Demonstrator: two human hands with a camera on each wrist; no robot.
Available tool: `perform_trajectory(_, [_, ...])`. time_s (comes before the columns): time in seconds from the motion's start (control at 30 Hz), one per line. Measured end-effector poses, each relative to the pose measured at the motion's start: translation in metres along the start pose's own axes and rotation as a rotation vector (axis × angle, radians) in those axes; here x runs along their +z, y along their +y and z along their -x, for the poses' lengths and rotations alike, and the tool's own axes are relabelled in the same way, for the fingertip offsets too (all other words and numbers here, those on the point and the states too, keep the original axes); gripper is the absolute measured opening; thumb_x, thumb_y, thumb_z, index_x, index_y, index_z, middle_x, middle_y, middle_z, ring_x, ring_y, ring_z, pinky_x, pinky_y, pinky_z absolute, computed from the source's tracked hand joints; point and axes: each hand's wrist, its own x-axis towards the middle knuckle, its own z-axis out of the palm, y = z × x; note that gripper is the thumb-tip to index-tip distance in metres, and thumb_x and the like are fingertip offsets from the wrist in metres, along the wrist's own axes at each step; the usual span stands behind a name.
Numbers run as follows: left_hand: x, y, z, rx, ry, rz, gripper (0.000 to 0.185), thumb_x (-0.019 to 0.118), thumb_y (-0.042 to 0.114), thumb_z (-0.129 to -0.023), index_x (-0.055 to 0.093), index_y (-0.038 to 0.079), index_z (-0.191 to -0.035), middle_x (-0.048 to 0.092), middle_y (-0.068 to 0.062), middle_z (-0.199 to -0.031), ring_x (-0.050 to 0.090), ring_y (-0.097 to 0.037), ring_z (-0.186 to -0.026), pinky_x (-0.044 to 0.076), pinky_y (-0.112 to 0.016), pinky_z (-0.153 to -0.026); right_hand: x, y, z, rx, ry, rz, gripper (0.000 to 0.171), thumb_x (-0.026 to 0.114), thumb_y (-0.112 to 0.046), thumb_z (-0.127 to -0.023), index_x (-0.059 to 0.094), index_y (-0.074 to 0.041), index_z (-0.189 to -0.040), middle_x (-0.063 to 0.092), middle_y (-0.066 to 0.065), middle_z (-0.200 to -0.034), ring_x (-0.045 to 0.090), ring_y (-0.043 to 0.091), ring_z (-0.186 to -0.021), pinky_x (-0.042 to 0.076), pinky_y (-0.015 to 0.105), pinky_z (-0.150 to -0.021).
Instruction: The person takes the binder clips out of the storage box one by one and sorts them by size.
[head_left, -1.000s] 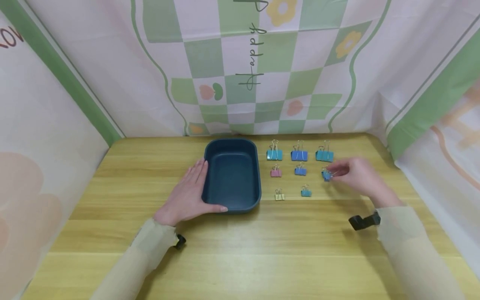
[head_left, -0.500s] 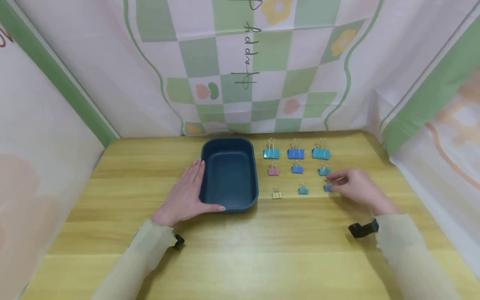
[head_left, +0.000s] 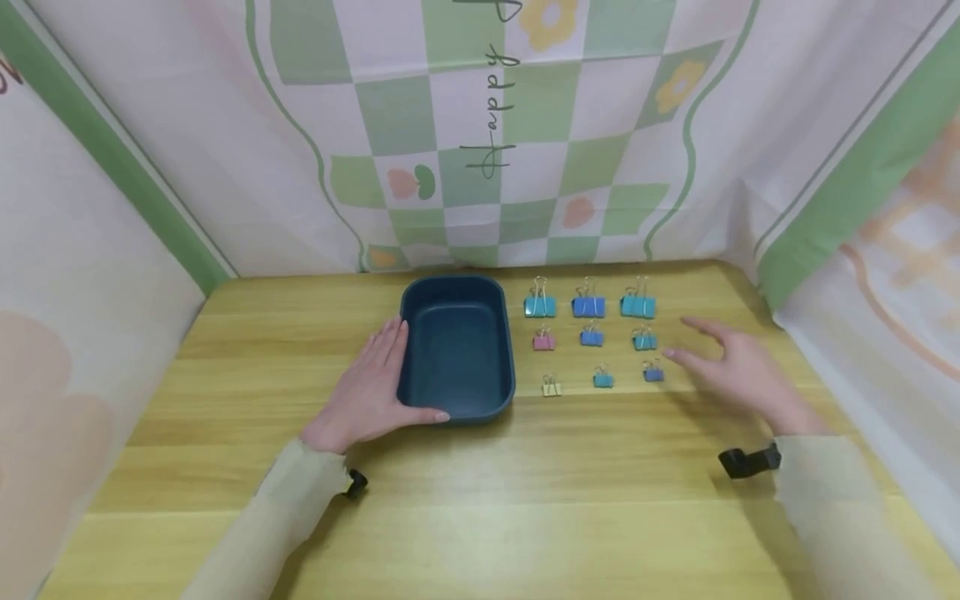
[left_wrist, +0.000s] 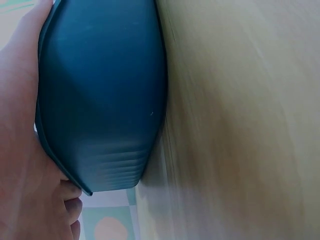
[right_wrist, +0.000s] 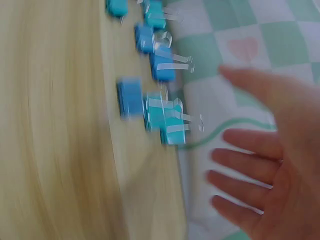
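My left hand (head_left: 362, 390) rests along the left side of a dark blue rectangular tray (head_left: 512, 367), its thumb lying over the front rim. In the left wrist view the fingers lie along the rim of the tray (left_wrist: 100, 85). To the right of the binder clips my right hand (head_left: 738, 371) hovers with fingers spread and nothing in it. Nearest to it are a small blue binder clip (head_left: 654, 375), a medium teal binder clip (head_left: 644, 342) and a large teal binder clip (head_left: 637, 307). The right wrist view shows the right hand (right_wrist: 265, 145) apart from the blurred clips.
More binder clips stand in rows right of the tray: large teal (head_left: 540, 307) and blue (head_left: 588, 307) ones, pink (head_left: 543, 342) and blue (head_left: 592, 337) ones, then yellow (head_left: 552, 388) and teal (head_left: 603, 380) ones. A printed curtain (head_left: 465, 183) hangs behind the wooden table (head_left: 450, 533).
My right hand has set down the medium teal clip, then let go of the small blue clip in the front row and drawn back right, fingers opening. The left hand stays on the tray.
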Motion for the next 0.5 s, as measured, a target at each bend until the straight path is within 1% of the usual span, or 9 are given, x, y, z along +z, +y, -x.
perform_trajectory(0.07, [0.000,-0.001,0.000,0.002,-0.002,-0.004,0.144,0.051,0.098,-0.068,0.003,0.000,-0.162,0.000,-0.015,-0.169,-0.004,-0.023,-0.154,0.006,-0.041,-0.124,-0.004,0.004,0.000,-0.019,0.017,0.059,0.095,0.072,-0.054,-0.092,0.032,0.001,-0.157,0.028,0.032,-0.158,0.029,0.059,-0.137,0.025,0.076,-0.105])
perform_trajectory(0.17, [-0.001,-0.001,0.000,0.005,0.000,-0.006,0.143,0.050,0.098,-0.068,0.003,0.001,-0.162,-0.001,-0.015,-0.169,-0.004,-0.023,-0.154,0.006,-0.040,-0.124,-0.006,0.011,-0.001,-0.058,0.012,0.169,0.111,0.077,-0.057,-0.085,0.020,0.001,-0.161,0.009,0.029,-0.164,0.011,0.056,-0.146,0.015,0.076,-0.110])
perform_trajectory(0.27, [-0.001,-0.001,0.000,0.008,0.008,-0.008,0.143,0.050,0.098,-0.068,0.004,0.000,-0.162,-0.001,-0.015,-0.169,-0.005,-0.023,-0.154,0.005,-0.040,-0.124,-0.004,0.020,0.000,-0.093,-0.011,0.306,0.121,0.076,-0.065,-0.081,0.011,-0.003,-0.163,-0.007,0.025,-0.165,-0.011,0.050,-0.148,0.000,0.071,-0.113])
perform_trajectory(0.33, [-0.001,-0.001,-0.001,0.008,0.014,-0.012,0.142,0.049,0.098,-0.069,0.001,0.002,-0.162,-0.002,-0.014,-0.169,-0.006,-0.022,-0.154,0.005,-0.040,-0.124,0.000,0.026,0.001,-0.105,-0.017,0.387,0.123,0.073,-0.070,-0.081,0.006,-0.008,-0.164,-0.014,0.020,-0.165,-0.023,0.043,-0.146,-0.012,0.065,-0.113])
perform_trajectory(0.4, [0.000,-0.001,-0.001,0.009,0.023,-0.014,0.142,0.049,0.098,-0.069,-0.003,0.005,-0.163,-0.004,-0.014,-0.169,-0.008,-0.022,-0.154,0.005,-0.041,-0.124,0.004,0.031,0.002,-0.106,-0.017,0.439,0.122,0.069,-0.072,-0.082,0.002,-0.013,-0.165,-0.018,0.016,-0.165,-0.030,0.039,-0.144,-0.021,0.059,-0.111])
perform_trajectory(0.5, [-0.001,-0.002,0.000,0.025,0.053,-0.005,0.140,0.052,0.096,-0.070,-0.009,0.009,-0.162,-0.008,-0.012,-0.169,-0.010,-0.022,-0.154,0.004,-0.042,-0.124,0.008,0.035,0.004,-0.089,-0.013,0.457,0.120,0.066,-0.073,-0.083,-0.002,-0.017,-0.165,-0.020,0.013,-0.165,-0.035,0.036,-0.142,-0.027,0.055,-0.107])
